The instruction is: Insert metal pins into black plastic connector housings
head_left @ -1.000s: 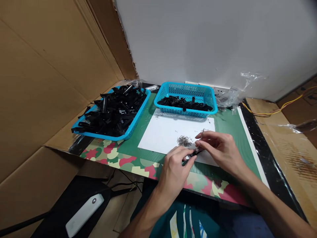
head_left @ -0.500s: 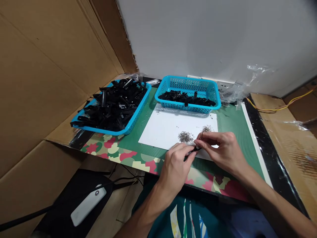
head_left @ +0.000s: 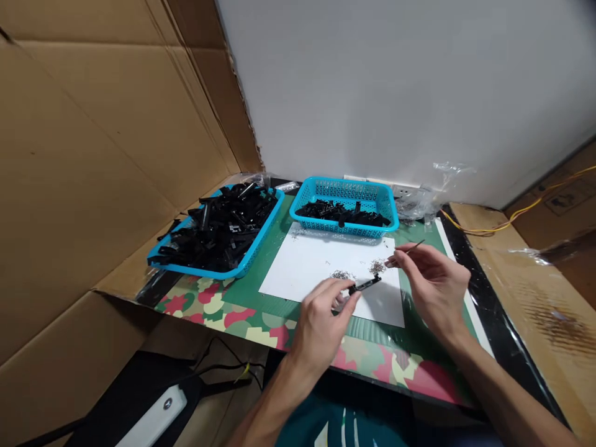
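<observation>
My left hand (head_left: pixel 322 313) pinches one end of a slim black plastic part (head_left: pixel 367 284) between thumb and fingers, its free end pointing right above the white paper (head_left: pixel 298 267). My right hand (head_left: pixel 433 282) is closed on a thin, dark metal tool that looks like tweezers (head_left: pixel 413 247), apart from the black part. The tool's lower tip is by the fingertips, close to a small pile of tiny wire-like metal pieces (head_left: pixel 377 266). A second pile of such pieces (head_left: pixel 342 275) lies just behind the black part, partly hidden by it and my left hand.
A blue tray (head_left: pixel 261 239) heaped with black plastic parts stands at the left. Behind the paper is a blue perforated basket (head_left: pixel 344 231) holding more black parts. Cardboard (head_left: pixel 112 124) walls the left side; clear plastic wrap (head_left: pixel 412 208) and a yellow cable (head_left: pixel 512 218) lie at the right.
My hands have come apart. The right has moved away to the right with the tool, exposing the black part in my left hand. The camera view has tilted up slightly.
</observation>
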`<state>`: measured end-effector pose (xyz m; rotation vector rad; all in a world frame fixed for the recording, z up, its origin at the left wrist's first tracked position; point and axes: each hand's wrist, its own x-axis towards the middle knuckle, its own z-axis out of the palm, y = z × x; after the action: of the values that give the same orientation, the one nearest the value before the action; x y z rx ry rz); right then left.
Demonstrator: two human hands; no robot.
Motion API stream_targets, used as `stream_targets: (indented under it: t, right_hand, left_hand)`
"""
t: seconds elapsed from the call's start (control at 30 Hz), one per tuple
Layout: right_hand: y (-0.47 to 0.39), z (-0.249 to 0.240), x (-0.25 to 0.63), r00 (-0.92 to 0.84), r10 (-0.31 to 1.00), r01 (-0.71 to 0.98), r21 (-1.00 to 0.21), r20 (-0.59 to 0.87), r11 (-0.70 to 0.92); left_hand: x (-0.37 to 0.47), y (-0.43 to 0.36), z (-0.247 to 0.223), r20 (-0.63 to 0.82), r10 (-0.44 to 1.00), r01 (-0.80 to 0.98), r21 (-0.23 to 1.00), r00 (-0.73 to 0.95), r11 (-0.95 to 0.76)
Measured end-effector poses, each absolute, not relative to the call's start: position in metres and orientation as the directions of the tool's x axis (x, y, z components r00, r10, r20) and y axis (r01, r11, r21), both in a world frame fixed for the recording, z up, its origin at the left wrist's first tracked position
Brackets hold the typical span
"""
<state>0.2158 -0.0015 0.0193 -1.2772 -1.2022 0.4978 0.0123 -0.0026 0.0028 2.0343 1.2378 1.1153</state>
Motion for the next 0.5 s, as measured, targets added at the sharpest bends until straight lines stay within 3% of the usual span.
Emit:
stream_targets:
  t: [0.1,0.2,0.33,0.5]
  right_hand:
    - [0.005,0.016,0.227,0.415,0.812,0.263,-0.908,0.411,0.325]
    - [0.008,0.012,0.229,0.375,0.818,0.325,-0.888,0.437,0.325]
    - [0.008,0.007,0.226,0.241,0.810,0.524,-0.774,0.534,0.355]
    - [0.009,0.001,0.226,0.132,0.774,0.619,-0.661,0.619,0.423]
  left_hand:
    - [0.002,0.035,0.026,0.495,0.849,0.564,0.655,0.184,-0.504]
    - [-0.010,0.089,0.057,0.591,0.799,0.694,0.528,0.113,-0.489]
    - [-0.015,0.154,0.085,0.484,0.858,0.860,0.350,0.173,-0.371]
    - [-0.014,0.189,0.084,0.356,0.893,0.884,0.270,0.276,-0.381]
